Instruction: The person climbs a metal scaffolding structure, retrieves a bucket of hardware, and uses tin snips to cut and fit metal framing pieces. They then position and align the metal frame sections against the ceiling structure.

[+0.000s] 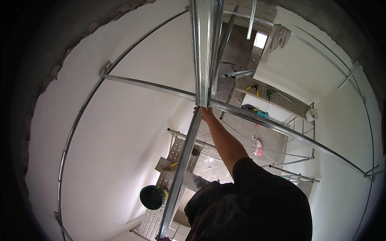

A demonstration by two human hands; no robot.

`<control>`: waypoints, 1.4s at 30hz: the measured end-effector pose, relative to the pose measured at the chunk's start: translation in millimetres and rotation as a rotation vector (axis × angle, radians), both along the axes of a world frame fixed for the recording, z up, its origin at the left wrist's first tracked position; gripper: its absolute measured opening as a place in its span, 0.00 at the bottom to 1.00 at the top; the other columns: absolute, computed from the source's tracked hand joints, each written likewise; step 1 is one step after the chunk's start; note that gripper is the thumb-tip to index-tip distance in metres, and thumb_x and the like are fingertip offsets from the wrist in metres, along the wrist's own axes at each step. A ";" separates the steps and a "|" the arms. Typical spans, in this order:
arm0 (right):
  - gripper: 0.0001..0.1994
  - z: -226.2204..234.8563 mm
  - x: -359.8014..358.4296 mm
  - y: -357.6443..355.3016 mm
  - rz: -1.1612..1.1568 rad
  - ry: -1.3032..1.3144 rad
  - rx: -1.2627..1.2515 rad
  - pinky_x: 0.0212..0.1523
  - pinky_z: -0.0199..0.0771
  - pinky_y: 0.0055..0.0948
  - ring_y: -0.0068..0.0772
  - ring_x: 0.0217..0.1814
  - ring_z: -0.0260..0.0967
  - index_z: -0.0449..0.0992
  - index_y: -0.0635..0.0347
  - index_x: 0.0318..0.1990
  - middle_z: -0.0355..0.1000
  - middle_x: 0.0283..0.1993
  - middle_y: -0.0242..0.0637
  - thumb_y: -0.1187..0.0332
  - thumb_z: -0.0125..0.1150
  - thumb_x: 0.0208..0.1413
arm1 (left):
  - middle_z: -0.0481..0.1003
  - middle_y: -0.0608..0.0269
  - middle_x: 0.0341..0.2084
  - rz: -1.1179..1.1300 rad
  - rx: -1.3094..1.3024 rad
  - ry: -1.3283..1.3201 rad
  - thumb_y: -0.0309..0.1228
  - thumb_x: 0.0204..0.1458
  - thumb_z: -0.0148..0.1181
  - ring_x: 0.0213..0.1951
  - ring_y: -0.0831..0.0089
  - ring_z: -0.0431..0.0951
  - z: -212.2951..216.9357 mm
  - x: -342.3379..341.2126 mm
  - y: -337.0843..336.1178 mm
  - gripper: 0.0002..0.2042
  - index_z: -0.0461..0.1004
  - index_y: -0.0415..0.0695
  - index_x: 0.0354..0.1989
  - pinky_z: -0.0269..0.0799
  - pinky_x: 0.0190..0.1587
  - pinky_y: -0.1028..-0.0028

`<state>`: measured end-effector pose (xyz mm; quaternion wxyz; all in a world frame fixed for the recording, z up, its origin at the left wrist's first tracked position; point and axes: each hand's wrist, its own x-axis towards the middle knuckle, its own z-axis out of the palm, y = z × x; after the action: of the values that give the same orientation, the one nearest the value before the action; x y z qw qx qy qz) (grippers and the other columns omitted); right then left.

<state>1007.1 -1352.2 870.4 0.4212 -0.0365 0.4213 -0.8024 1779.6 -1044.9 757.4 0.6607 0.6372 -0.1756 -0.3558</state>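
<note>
Right hand (206, 113): fingers hidden, grip unclear, at the stud (181, 164) top where it meets the channel (203, 48).
Risk: loose stud may slip down onto the scaffold (177, 154).

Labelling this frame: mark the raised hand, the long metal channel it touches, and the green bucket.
Raised hand (206, 113), head view, on the back of the hand at the channel joint.
Long metal channel (181, 166), head view, mid-length of its lower run.
Green bucket (152, 197), head view, middle of its dark opening.

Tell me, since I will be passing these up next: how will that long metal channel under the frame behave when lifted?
The metal channel is long and thin-walled, so it will probably sag or twist if held at one end. It is likely light for its length. Its shiny surface and folded edges suggest a slippery, possibly sharp grip.
</note>
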 end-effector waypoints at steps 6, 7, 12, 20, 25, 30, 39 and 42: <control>0.12 -77.1 -37.5 -34.0 0.044 -0.032 -0.149 0.31 0.80 0.45 0.40 0.31 0.74 0.69 0.56 0.41 0.72 0.31 0.41 0.57 0.59 0.61 | 0.70 0.46 0.43 -0.599 0.443 -1.903 0.35 0.54 0.58 0.46 0.53 0.68 8.4 16.4 1.1 0.22 0.66 0.35 0.53 0.59 0.55 0.50; 0.12 -84.7 -39.0 -36.5 0.058 -0.062 -0.173 0.31 0.80 0.45 0.40 0.31 0.74 0.70 0.55 0.41 0.72 0.32 0.41 0.57 0.60 0.61 | 0.70 0.46 0.43 -0.554 0.463 -2.090 0.33 0.55 0.56 0.46 0.52 0.68 8.1 15.3 -0.4 0.20 0.67 0.35 0.52 0.58 0.56 0.49; 0.14 -101.3 -38.5 -45.5 0.092 0.286 -0.087 0.30 0.76 0.45 0.44 0.37 0.71 0.66 0.48 0.47 0.72 0.39 0.36 0.51 0.48 0.63 | 0.70 0.46 0.42 -0.660 0.667 -2.328 0.32 0.58 0.52 0.46 0.53 0.67 4.8 10.4 -13.4 0.15 0.69 0.35 0.49 0.60 0.54 0.49; 0.16 -69.6 -56.8 -53.2 -0.008 -0.081 -0.465 0.30 0.80 0.42 0.39 0.31 0.75 0.71 0.55 0.41 0.73 0.32 0.40 0.51 0.56 0.61 | 0.71 0.48 0.39 -0.444 0.556 -2.823 0.31 0.57 0.53 0.43 0.53 0.69 3.0 4.3 -13.9 0.14 0.70 0.35 0.47 0.62 0.52 0.49; 0.17 -42.8 -43.0 -40.3 0.279 -0.252 -0.888 0.29 0.80 0.40 0.38 0.31 0.74 0.71 0.56 0.43 0.73 0.34 0.39 0.51 0.56 0.61 | 0.71 0.48 0.37 -0.419 0.533 -2.938 0.31 0.57 0.53 0.41 0.53 0.70 2.2 7.3 -12.9 0.13 0.70 0.34 0.46 0.63 0.50 0.50; 0.17 -40.4 -25.0 -31.6 0.251 -0.167 -0.757 0.29 0.80 0.40 0.38 0.30 0.74 0.71 0.56 0.43 0.73 0.34 0.38 0.51 0.55 0.61 | 0.72 0.49 0.35 -0.405 0.516 -3.030 0.30 0.56 0.53 0.39 0.52 0.71 3.0 14.9 -10.9 0.13 0.71 0.33 0.44 0.65 0.49 0.50; 0.17 -46.4 -27.3 -38.5 0.200 -0.110 -0.648 0.28 0.79 0.40 0.37 0.30 0.74 0.71 0.56 0.43 0.73 0.34 0.38 0.51 0.55 0.62 | 0.73 0.50 0.33 -0.353 0.504 -3.079 0.30 0.56 0.54 0.37 0.53 0.72 4.3 11.7 -7.9 0.12 0.72 0.34 0.43 0.66 0.47 0.51; 0.17 -41.5 -35.7 -42.2 0.181 -0.101 -0.650 0.28 0.79 0.40 0.37 0.30 0.74 0.71 0.56 0.43 0.73 0.33 0.38 0.51 0.55 0.62 | 0.73 0.50 0.33 -0.345 0.509 -3.067 0.31 0.56 0.54 0.37 0.54 0.72 3.2 8.9 -7.7 0.12 0.72 0.34 0.43 0.67 0.46 0.51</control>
<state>971.4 -1394.3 828.9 0.4772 -0.1662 0.1172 -0.8550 1788.5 -1052.6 760.6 -0.3106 0.4415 -0.6614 0.5207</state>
